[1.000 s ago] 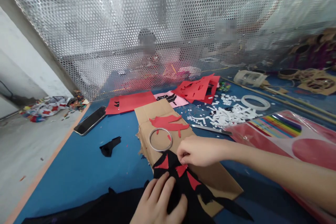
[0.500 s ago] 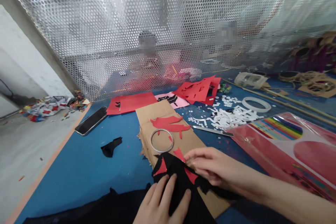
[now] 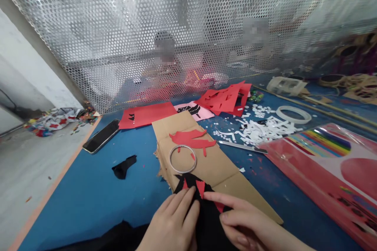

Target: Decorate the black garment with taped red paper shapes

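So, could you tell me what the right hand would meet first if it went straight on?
The right hand seems already at the black paper cut-out, beside a red triangle, so that comes first, though depth is unclear.

The left hand [image 3: 171, 223] is positioned near the 6 o'clock edge of the view, palm down, with the fingers [image 3: 184, 204] extended and slightly parted toward 1 o'clock. The right hand [image 3: 241, 219] is held at 5 o'clock, supported by the right forearm [image 3: 282, 241] from 4 o'clock. Its index finger [image 3: 224, 200] is extended toward 9 o'clock, and the remaining fingers are lightly curled. The hands are held just apart.
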Available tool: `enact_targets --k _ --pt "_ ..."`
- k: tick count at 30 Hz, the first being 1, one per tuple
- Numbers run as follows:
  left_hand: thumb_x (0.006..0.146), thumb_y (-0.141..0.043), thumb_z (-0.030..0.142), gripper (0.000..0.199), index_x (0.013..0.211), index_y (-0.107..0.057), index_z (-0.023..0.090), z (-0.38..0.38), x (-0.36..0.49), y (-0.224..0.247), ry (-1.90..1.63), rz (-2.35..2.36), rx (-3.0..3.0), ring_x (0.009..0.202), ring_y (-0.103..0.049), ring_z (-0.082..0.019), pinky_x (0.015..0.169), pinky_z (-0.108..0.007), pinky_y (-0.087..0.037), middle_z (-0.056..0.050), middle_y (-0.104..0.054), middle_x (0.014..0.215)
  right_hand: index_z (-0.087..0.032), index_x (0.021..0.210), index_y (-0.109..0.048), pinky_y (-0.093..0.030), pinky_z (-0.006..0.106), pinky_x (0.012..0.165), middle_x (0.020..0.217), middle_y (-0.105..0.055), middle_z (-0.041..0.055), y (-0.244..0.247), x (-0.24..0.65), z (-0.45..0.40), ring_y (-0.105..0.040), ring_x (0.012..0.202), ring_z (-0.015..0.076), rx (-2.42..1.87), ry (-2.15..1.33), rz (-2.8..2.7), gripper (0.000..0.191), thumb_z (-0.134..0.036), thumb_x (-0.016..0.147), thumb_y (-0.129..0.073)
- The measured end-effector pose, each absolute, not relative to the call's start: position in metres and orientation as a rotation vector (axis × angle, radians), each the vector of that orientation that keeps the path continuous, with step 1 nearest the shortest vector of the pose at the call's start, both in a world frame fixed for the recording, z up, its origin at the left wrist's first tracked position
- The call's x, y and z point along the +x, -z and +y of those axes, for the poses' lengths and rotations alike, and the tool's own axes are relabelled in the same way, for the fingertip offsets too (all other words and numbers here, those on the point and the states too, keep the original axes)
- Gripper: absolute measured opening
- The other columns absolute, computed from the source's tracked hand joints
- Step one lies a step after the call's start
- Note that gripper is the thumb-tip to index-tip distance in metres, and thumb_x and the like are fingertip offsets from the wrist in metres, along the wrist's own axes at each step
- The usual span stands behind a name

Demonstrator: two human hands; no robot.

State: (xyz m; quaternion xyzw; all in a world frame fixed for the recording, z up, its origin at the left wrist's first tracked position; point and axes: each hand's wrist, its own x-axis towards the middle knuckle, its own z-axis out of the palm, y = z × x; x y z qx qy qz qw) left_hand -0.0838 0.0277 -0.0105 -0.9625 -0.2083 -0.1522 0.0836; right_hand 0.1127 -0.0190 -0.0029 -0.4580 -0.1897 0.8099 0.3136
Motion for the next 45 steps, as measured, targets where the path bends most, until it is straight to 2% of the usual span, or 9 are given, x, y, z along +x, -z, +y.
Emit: enact_targets --k 5,9,12,17,27,33,38,43,45 --pt "0.082 -0.044 0.018 0.034 0.111 -0.059 0.01 0.029 -0.084 0.012 0.383 -0.63 -2.883 0.106 -0.06 -0.027 0.083 -0.033 -0.055 -0.015 -0.06 0.12 -0.01 0.14 -0.023 -0.007 0.016 0.035 0.039 -0.038 -0.0096 0.01 0.113 -0.015 -0.017 0.032 0.0038 -1.198 -2.171 -0.528 0.085 -0.026 0.061 -0.05" --pt "0.08 -0.044 0.014 0.036 0.114 -0.056 0.008 0.032 -0.085 0.013 0.376 -0.633 -2.937 0.108 -0.059 -0.025 0.086 -0.032 -0.053 -0.014 -0.06 0.121 -0.01 0.138 -0.027 -0.008 0.015 0.037 0.038 -0.038 -0.0093 0.015 0.112 -0.015 -0.019 0.031 0.0027 -1.228 -2.178 -0.54 0.083 -0.027 0.061 -0.049" --pt "0.075 -0.044 0.01 0.044 0.118 -0.052 0.005 0.033 -0.086 0.012 0.36 -0.634 -2.966 0.109 -0.058 -0.025 0.088 -0.032 -0.052 -0.015 -0.058 0.123 -0.008 0.136 -0.031 -0.007 0.017 0.036 0.038 -0.038 -0.009 0.017 0.112 -0.015 -0.02 0.031 0.0034 -1.218 -2.167 -0.564 0.08 -0.026 0.06 -0.049" --pt "0.065 -0.042 0.003 0.061 0.126 -0.042 0.0 0.032 -0.085 0.012 0.234 -0.597 -2.959 0.109 -0.057 -0.027 0.085 -0.036 -0.054 -0.018 -0.055 0.126 -0.013 0.136 -0.032 -0.006 0.017 0.035 0.038 -0.036 -0.0095 0.013 0.111 -0.013 -0.017 0.032 0.0044 -1.243 -2.187 -0.531 0.078 -0.026 0.06 -0.047" --pt "0.06 -0.043 0.008 0.065 0.124 -0.05 0.0 0.03 -0.082 0.007 0.193 -0.721 -3.05 0.108 -0.057 -0.03 0.088 -0.038 -0.052 -0.019 -0.056 0.124 -0.011 0.128 -0.042 -0.006 0.018 0.041 0.045 -0.032 -0.0088 -0.017 0.11 -0.017 -0.015 0.041 0.004 -1.301 -2.121 -0.432 0.072 -0.022 0.057 -0.051" --pt "0.064 -0.042 0.009 0.066 0.129 -0.045 0.002 0.031 -0.079 0.002 0.124 -0.748 -3.096 0.113 -0.052 -0.029 0.091 -0.037 -0.049 -0.016 -0.05 0.131 -0.012 0.122 -0.048 -0.009 0.018 0.043 0.053 -0.034 -0.007 -0.024 0.107 -0.024 -0.016 0.046 0.005 -1.279 -2.015 -0.383 0.063 -0.023 0.061 -0.057" --pt "0.066 -0.043 0.009 0.065 0.13 -0.043 0.001 0.032 -0.081 -0.001 0.035 -0.718 -3.104 0.114 -0.05 -0.03 0.092 -0.039 -0.048 -0.016 -0.048 0.134 -0.012 0.129 -0.041 -0.007 0.019 0.042 0.049 -0.034 -0.0076 -0.018 0.108 -0.017 -0.016 0.043 0.006 -1.294 -2.076 -0.469 0.069 -0.024 0.062 -0.052" --pt "0.065 -0.044 0.009 0.065 0.13 -0.044 0.002 0.032 -0.08 -0.003 0.026 -0.736 -3.118 0.112 -0.051 -0.03 0.092 -0.04 -0.047 -0.015 -0.046 0.135 -0.012 0.12 -0.052 -0.009 0.016 0.04 0.048 -0.033 -0.0079 0.002 0.112 -0.02 -0.017 0.04 0.0047 -1.413 -2.049 -0.559 0.053 -0.023 0.068 -0.049" --pt "0.064 -0.045 0.008 0.066 0.13 -0.044 0.002 0.033 -0.079 -0.005 0.024 -0.736 -3.127 0.111 -0.051 -0.03 0.092 -0.04 -0.048 -0.014 -0.045 0.136 -0.011 0.111 -0.058 -0.014 0.016 0.037 0.046 -0.035 -0.0069 0.007 0.115 -0.021 -0.019 0.037 0.0052 -1.5 -1.921 -0.765 0.044 -0.026 0.072 -0.046"
